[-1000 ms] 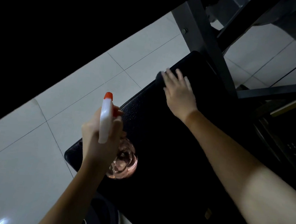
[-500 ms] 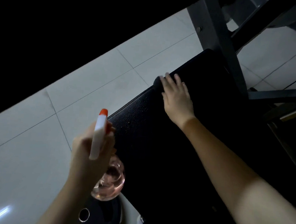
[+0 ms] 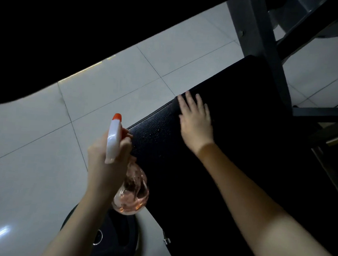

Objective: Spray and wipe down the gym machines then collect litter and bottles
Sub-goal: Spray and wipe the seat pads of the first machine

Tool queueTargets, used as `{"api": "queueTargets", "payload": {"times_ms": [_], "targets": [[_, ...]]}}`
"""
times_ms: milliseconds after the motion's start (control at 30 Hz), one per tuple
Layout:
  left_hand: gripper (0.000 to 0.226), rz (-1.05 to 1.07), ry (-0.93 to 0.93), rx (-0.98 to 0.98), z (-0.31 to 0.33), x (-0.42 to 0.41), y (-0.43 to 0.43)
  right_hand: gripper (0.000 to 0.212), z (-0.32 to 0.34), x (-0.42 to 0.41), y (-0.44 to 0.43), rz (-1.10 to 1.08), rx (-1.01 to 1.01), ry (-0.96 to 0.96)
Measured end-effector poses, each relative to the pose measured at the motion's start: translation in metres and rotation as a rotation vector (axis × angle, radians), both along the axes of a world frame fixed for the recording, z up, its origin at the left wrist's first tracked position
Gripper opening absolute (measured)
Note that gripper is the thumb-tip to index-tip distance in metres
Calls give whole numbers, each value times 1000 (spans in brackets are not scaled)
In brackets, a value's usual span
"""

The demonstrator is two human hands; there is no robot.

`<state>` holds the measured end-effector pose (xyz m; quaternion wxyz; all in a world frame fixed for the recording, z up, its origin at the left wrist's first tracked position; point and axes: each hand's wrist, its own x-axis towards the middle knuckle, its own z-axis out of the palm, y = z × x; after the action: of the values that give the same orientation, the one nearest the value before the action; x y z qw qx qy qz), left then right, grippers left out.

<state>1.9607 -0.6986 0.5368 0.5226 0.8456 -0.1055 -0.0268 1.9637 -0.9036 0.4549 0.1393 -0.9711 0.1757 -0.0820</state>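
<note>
Pale tiled floor [image 3: 31,168] fills the left. The left hand [image 3: 101,163] grips a spray bottle [image 3: 131,193] by its neck, fingers curled round the white head, and holds it over the left edge of the surface [image 3: 241,163]. The orange nozzle points away from the person and the clear body holds pink liquid. Below the bottle a dark weight plate [image 3: 116,234] lies on the floor. The surface is a black padded bench with fine droplets [image 3: 153,134] near its left edge. The right hand [image 3: 196,123] lies flat on it, fingers straight and spread. A dark lump [image 3: 174,107] at the fingertips is too dim to identify. A grey machine frame [image 3: 264,44] stands upper right.
</note>
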Motion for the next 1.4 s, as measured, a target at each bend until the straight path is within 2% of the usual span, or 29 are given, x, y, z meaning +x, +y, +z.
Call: {"api": "queueTargets", "payload": {"times_ms": [67,133,233,333,400,467,533,600,700,767,867,900,1000,1133,1200,1300,1333,1400], "targets": [[27,1,2,29,1,0,3,53,-5,-1,39,62,27,-79],[20,17,40,22,5,0,5,54,-13,-18,56,288,-32,-100],[30,-54,3,92,8,-5,18,53,-19,-38,30,456,-180,-126],[41,-83,15,153,8,-17,37,55,-15,-27,-2,278,-299,-160],[43,-66,60,174,6,-22,46,52,-7,-11,4,23,-243,-187],[34,-45,84,209,3,-27,52,44,-5,0,33,-90,-116,-261],[20,-37,86,232,0,-31,56,45,-14,-7,61,54,-18,-318],[11,-40,100,223,-2,-35,61,51,-24,-33,70,291,-11,-285],[13,-29,107,215,-2,-39,65,49,-23,-53,43,499,-173,-240],[26,-14,104,197,-3,-40,69,49,-19,-36,32,464,-261,-244],[30,21,83,223,-8,-43,75,44,-9,9,63,183,-54,-231],[30,33,82,215,-9,-44,78,44,-8,18,86,152,19,-237],[31,47,108,157,-12,-45,83,45,-12,7,136,358,40,-245],[35,39,67,159,-12,-50,91,46,-19,-25,106,645,-43,-241],[35,50,77,158,-13,-52,95,47,-18,-14,87,601,-145,-263],[33,74,91,163,-17,-54,100,44,-9,22,112,313,-8,-228],[34,69,93,171,-19,-54,101,43,-6,29,130,282,48,-228],[33,52,98,189,-22,-54,104,42,-8,25,153,387,68,-261]]}}
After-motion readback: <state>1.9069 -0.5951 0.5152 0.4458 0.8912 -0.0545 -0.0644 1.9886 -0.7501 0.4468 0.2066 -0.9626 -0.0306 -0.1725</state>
